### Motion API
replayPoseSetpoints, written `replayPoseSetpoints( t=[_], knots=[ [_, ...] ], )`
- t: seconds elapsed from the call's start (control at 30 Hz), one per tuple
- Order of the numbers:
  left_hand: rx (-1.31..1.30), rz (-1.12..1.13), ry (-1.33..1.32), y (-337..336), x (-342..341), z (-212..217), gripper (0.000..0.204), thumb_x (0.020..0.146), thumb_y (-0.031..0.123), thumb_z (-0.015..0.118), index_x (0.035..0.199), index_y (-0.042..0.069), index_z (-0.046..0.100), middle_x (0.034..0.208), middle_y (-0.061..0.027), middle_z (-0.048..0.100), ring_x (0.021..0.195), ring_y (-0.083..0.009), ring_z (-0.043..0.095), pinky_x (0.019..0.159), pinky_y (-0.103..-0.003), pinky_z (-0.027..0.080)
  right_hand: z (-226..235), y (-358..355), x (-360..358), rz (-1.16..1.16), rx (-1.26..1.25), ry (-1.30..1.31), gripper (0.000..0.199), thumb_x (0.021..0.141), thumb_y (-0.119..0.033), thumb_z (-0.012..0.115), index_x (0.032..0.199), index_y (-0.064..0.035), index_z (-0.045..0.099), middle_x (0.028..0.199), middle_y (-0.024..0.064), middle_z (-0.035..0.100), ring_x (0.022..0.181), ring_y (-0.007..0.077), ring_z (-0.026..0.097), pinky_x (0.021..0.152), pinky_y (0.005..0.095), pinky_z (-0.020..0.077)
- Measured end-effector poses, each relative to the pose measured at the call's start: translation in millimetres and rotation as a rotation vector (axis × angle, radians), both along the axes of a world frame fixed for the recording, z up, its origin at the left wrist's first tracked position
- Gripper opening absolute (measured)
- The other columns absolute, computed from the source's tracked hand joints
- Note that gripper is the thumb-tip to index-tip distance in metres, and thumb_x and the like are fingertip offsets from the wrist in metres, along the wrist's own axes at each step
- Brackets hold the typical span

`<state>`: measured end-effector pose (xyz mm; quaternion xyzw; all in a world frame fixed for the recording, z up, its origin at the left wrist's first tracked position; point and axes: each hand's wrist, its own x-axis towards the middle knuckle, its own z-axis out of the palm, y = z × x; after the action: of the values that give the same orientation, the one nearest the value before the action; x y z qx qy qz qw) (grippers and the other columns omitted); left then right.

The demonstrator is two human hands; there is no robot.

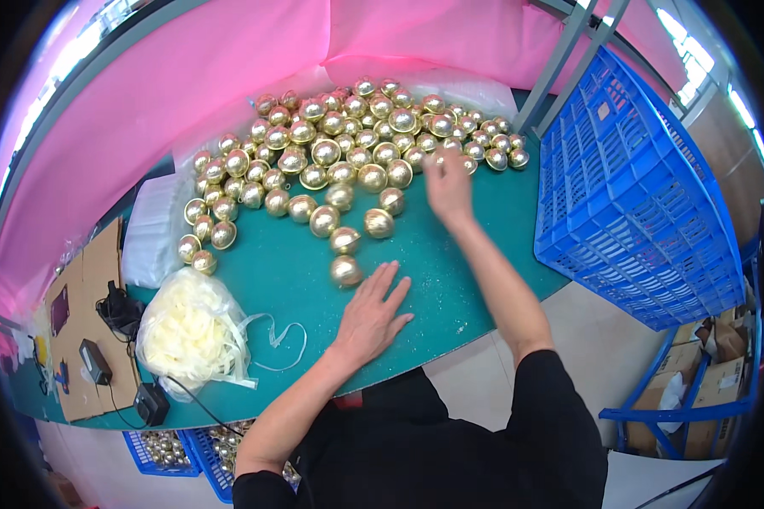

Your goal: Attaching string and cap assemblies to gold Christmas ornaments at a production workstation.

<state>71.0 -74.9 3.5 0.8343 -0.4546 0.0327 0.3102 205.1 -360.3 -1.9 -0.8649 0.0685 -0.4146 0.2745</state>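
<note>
A wide heap of shiny gold balls [325, 153], each with a raised band round its middle, covers the far half of the green table [272, 246]. My left hand [370, 316] lies on the near part of the tabletop, open, with its fingers stretched out. Just beyond its fingertips is a single gold ball [345, 271], the nearest of a short trail leading back to the heap. Farther off, my right hand [447, 182] is at the heap's right front edge. Motion smears its fingers, so I cannot tell if they hold a ball.
A clear bag of cream-coloured strips [193, 327] sits at the left, with a loose ribbon [284, 343] beside it. Cardboard [89, 322] and black adapters [151, 404] lie farther left. A blue crate [637, 195] stands at the right; baskets of balls [163, 450] sit below the table.
</note>
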Motion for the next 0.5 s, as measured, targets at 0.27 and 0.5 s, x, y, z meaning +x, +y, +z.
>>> replayPoseSetpoints(
  t=[0.27, 0.5],
  knots=[
    [-0.048, 0.001, 0.060, 5, 9, -8, 0.060, 0.088, 0.025, 0.080, 0.140, 0.003, 0.059, 0.156, -0.0232, 0.045, 0.144, -0.0439, 0.045, 0.116, -0.052, 0.044, 2, -262, 53, -1.004, -0.236, 0.270, 0.064, 0.101, -0.059, 0.047, 0.136, -0.0090, 0.067, 0.133, 0.0236, 0.066, 0.126, 0.0446, 0.059, 0.106, 0.0478, 0.0474],
    [-0.027, -0.001, 0.083, 10, 11, -9, 0.061, 0.088, 0.024, 0.080, 0.141, 0.004, 0.059, 0.155, -0.0224, 0.046, 0.143, -0.0431, 0.046, 0.115, -0.051, 0.044, 5, -237, 61, -0.413, 0.195, 0.497, 0.061, 0.094, -0.066, 0.058, 0.121, -0.0151, 0.078, 0.116, 0.0200, 0.076, 0.113, 0.0382, 0.070, 0.098, 0.0433, 0.0514]
  ],
)
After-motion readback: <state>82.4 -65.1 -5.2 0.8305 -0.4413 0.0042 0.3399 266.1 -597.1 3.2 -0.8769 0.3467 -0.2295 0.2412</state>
